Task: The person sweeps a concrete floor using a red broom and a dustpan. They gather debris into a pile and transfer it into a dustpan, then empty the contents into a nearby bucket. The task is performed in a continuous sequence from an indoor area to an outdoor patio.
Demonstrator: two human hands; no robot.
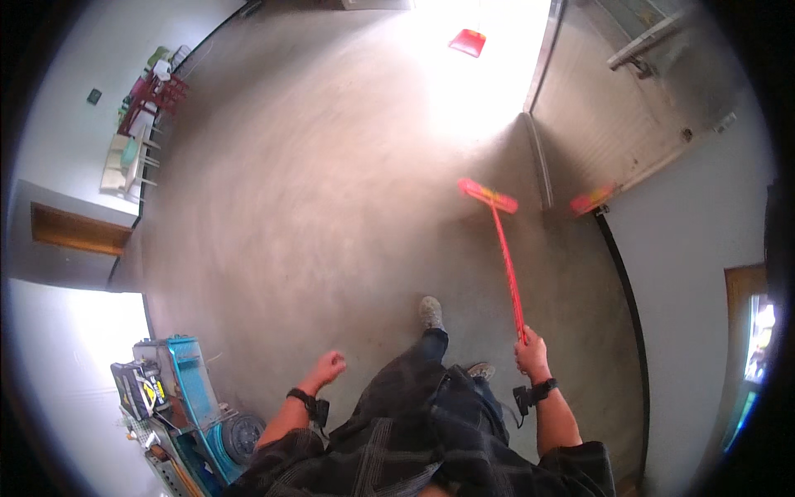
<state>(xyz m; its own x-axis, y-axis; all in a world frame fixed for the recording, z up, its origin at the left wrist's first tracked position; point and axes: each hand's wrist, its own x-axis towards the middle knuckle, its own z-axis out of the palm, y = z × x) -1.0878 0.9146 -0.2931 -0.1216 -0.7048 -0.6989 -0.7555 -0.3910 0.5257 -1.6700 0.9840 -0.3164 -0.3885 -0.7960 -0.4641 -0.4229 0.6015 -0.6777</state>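
My right hand (531,352) is closed around the end of a red broom's handle (510,273). The broom head (489,196) is red with a yellowish patch and points away from me, a little right of the middle. Whether its bristles touch the floor I cannot tell. My left hand (330,365) hangs to the left of my body, its fingers curled in with nothing visible in them. Far ahead, in the bright light, a red dustpan (469,43) is at the doorway.
Grey concrete floor (290,207) stretches ahead. A large door panel (629,99) stands at the right, with a blurred red shape (593,199) at its lower edge. Chairs (128,161) line the left wall. A blue wheeled cart (195,381) with tools is at my lower left.
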